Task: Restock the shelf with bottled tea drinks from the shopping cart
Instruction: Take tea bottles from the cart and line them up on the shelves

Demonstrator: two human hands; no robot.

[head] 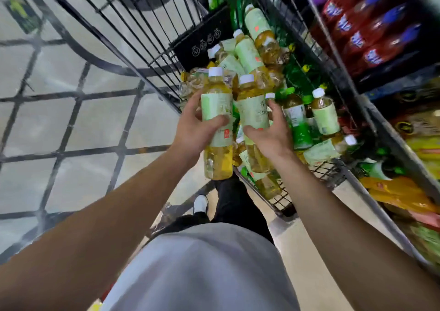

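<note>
Head view: left hand wraps one tea bottle and right hand curls round a second bottle, both upright, probably for shelving, above loose bottles in the cart, shelf just right.

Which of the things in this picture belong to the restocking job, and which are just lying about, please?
Part of the job:
- left hand, gripping one tea bottle
- right hand, gripping a second tea bottle
- loose tea bottles in the shopping cart
- shelf

Just there:
- red soda bottles
- yellow packets
</note>
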